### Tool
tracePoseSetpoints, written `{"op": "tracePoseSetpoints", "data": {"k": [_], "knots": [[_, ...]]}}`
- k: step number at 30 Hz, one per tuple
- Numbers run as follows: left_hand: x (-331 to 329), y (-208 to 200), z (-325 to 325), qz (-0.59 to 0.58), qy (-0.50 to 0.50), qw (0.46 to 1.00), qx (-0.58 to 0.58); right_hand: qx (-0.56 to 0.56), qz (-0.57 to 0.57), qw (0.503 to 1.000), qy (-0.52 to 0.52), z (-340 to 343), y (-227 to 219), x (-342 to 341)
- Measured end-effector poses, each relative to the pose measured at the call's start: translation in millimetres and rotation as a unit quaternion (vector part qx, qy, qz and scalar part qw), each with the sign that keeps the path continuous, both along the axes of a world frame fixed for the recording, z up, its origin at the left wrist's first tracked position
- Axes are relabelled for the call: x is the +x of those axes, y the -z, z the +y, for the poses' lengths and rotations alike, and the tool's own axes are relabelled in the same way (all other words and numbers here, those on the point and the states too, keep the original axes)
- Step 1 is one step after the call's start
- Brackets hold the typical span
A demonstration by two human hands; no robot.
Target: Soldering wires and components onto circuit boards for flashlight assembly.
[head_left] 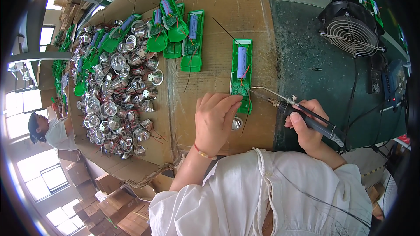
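A green flashlight housing (248,100) lies on the cardboard in front of me, with a purple battery cell (242,61) and a circuit board (239,88) in it. My left hand (215,116) is closed in a pinch at the board's left edge; whatever its fingertips hold is too small to make out. Just below those fingers a shiny reflector cup (236,123) shows in part. My right hand (308,124) grips a soldering iron (313,122) with a thin metal feed tube (271,91) alongside. The iron's tip points at the board, near my left fingertips.
Many reflector cups with wires (118,91) are heaped in a cardboard box at left. Several green housings (192,39) lie beside it. At right are a black fan (350,35), cables and a blue control box (393,85). Another person (54,129) works at far left.
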State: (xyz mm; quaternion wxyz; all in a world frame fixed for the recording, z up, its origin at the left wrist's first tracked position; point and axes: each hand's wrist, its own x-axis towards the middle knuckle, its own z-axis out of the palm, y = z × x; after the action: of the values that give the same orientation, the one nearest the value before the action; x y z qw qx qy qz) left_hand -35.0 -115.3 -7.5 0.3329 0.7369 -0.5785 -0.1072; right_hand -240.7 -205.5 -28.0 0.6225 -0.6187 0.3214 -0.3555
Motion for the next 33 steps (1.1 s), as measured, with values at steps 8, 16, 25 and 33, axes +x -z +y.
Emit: {"op": "tracePoseSetpoints", "data": {"k": [8,16,25,33], "knots": [[-11.8,10.7,-4.0,-0.009,-0.122,0.991,-0.060,-0.007,0.000,1.000,-0.008,0.6,-2.2,3.7],[-11.3,26.8,-1.6,0.033,-0.152,0.985,-0.069,0.008,0.002,1.000,-0.017,1.5,-0.2,21.3],[-8.5,27.6,-1.7,-0.050,-0.128,0.988,-0.065,0.045,0.010,0.999,-0.014,2.9,1.8,24.4],[-6.7,22.6,-2.7,-0.045,-0.119,0.991,-0.041,0.069,-0.022,0.997,0.034,8.3,1.0,18.9]]}}
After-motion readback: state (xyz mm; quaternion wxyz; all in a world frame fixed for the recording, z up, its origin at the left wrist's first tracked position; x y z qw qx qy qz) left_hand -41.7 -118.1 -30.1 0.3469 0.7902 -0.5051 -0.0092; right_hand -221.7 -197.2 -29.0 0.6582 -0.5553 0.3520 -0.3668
